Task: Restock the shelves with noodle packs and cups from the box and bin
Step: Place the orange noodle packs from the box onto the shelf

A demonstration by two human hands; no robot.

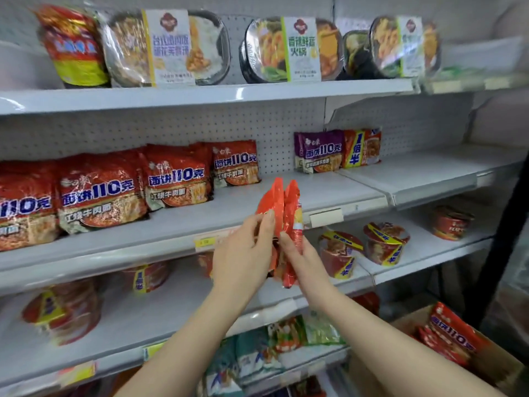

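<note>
— How far has the restocking got, would you say?

— Partway, I'd judge. The middle shelf has a row of red noodle packs standing along its left half, then a bare stretch, then a purple pack and an orange one at the back. The cardboard box down at the right has red packs in it yet, so there's more to go. I can't see any bin from here.

— And the hands?

— Both are busy. The left hand and the right hand each grip one of two red packs, held edge-on and upright, pressed side by side, just in front of that bare stretch of the middle shelf. I'd guess they go there.

— What's the stuff like?

— Crinkly, glossy film on the packs, flat and pillowy, likely to slump unless leaned on a neighbour. The noodle cups on the shelf below are stiff tapered tubs with foil-looking lids, several tilted. Up top, shrink-wrapped black trays. Shelves are smooth white metal with pegboard behind.
</note>
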